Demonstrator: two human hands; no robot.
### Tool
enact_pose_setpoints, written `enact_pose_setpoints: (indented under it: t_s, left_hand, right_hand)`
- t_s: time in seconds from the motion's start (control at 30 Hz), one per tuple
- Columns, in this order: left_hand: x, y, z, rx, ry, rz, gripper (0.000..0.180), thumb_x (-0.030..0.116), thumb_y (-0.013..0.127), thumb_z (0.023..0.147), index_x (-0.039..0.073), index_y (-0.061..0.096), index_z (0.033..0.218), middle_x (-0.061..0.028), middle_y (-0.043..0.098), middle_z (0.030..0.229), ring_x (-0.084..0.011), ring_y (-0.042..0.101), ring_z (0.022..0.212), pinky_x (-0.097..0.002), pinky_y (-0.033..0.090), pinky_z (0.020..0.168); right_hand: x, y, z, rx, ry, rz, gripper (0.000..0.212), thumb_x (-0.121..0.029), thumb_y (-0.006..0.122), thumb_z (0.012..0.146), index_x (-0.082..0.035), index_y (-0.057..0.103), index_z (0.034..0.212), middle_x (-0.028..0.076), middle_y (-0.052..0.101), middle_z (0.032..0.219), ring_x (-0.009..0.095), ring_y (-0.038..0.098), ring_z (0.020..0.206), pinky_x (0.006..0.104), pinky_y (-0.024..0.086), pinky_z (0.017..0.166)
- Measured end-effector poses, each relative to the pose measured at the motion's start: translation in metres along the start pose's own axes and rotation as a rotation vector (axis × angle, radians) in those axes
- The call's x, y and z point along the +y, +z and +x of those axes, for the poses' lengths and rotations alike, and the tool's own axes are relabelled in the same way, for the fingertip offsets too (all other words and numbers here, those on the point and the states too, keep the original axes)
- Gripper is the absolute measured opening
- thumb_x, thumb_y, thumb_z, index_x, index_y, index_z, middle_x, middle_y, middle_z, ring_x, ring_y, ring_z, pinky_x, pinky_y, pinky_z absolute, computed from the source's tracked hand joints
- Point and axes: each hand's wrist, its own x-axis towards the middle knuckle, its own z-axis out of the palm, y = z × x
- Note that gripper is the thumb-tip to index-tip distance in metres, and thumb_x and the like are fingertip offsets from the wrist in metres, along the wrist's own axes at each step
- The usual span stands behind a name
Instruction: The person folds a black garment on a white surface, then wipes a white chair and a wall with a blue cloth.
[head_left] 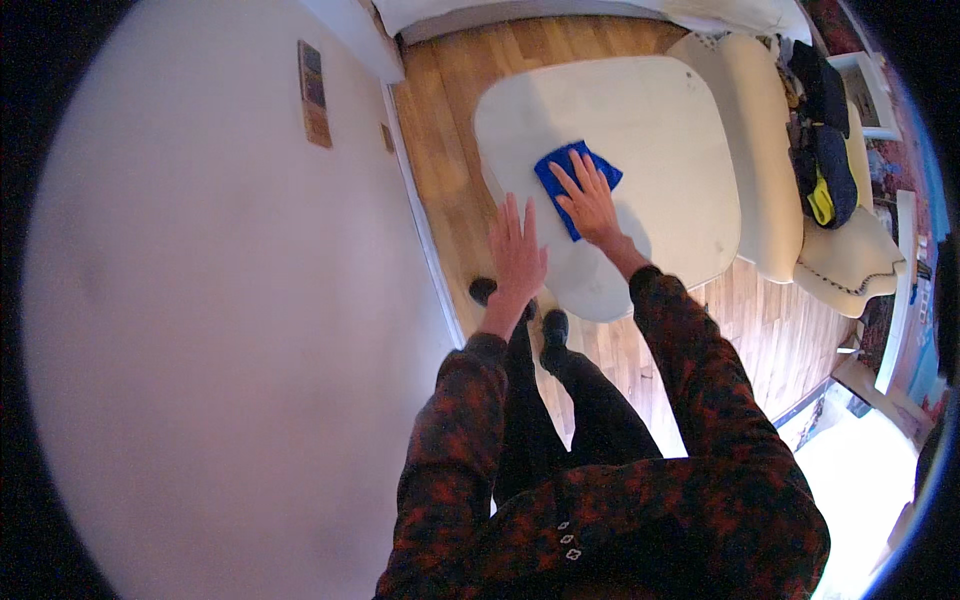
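A blue cloth (553, 178) lies spread on a white table (660, 130) with rounded corners. My right hand (590, 205) rests on top of the cloth, fingers stretched out and apart, hiding part of it. Near the table's left edge, my left hand (518, 255) is held with its fingers extended and nothing in them. Whether the left hand touches the tabletop, I cannot tell.
A cream sofa (760, 150) stands along the table's right side, with dark clothes (830, 165) and a yellow item (821, 203) piled on it. To the left rises a white wall (220, 300) with a switch panel (314, 95). Wooden floor (440, 110) surrounds the table.
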Motion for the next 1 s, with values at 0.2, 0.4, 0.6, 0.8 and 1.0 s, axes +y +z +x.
enact_pose_setpoints:
  t_s: [0.2,0.4,0.6,0.8,1.0]
  left_hand:
    - [0.002,0.037,0.009,0.042,-0.014,0.046,0.092,0.021,0.073,0.088,0.012,0.019,0.161,-0.0253,0.008,0.166,-0.0465,0.010,0.153,-0.0663,0.016,0.118]
    - [-0.013,0.055,0.052,0.114,-0.060,0.127,0.079,0.025,0.064,0.096,0.012,0.022,0.160,-0.0255,0.008,0.166,-0.0476,0.009,0.153,-0.0657,0.012,0.119]
    - [-0.041,0.045,0.116,0.188,-0.013,0.309,0.073,0.032,0.060,0.098,0.012,0.025,0.159,-0.0268,0.016,0.164,-0.0437,0.015,0.153,-0.0609,0.015,0.120]
    - [-0.040,0.042,0.119,0.055,-0.061,0.316,0.078,0.038,0.061,0.097,0.009,0.025,0.159,-0.0275,0.013,0.165,-0.0430,0.012,0.153,-0.0600,0.013,0.121]
    - [-0.039,0.042,0.116,0.032,-0.093,0.267,0.078,0.032,0.062,0.096,0.008,0.024,0.159,-0.0284,0.012,0.165,-0.0457,0.012,0.153,-0.0634,0.011,0.120]
  right_hand:
    - [0.024,0.020,-0.013,0.047,0.068,-0.065,0.064,-0.034,0.057,0.100,-0.024,0.032,0.159,0.012,0.020,0.167,0.035,0.019,0.153,0.0556,0.019,0.121]
    - [-0.008,0.027,-0.055,-0.041,0.111,0.050,0.065,-0.030,0.063,0.097,-0.022,0.038,0.156,0.013,0.020,0.167,0.036,0.017,0.154,0.0585,0.019,0.120]
    - [0.023,0.026,0.038,0.031,-0.055,-0.048,0.060,-0.041,0.062,0.096,-0.028,0.044,0.152,0.010,0.028,0.165,0.034,0.023,0.152,0.0573,0.021,0.119]
    - [0.041,0.032,0.045,0.092,0.148,-0.035,0.061,-0.033,0.058,0.100,-0.025,0.036,0.157,0.011,0.020,0.167,0.035,0.019,0.153,0.0566,0.018,0.120]
    - [0.010,0.035,0.036,-0.070,0.027,0.006,0.057,-0.034,0.053,0.103,-0.028,0.035,0.157,0.010,0.018,0.169,0.033,0.015,0.155,0.0533,0.014,0.123]
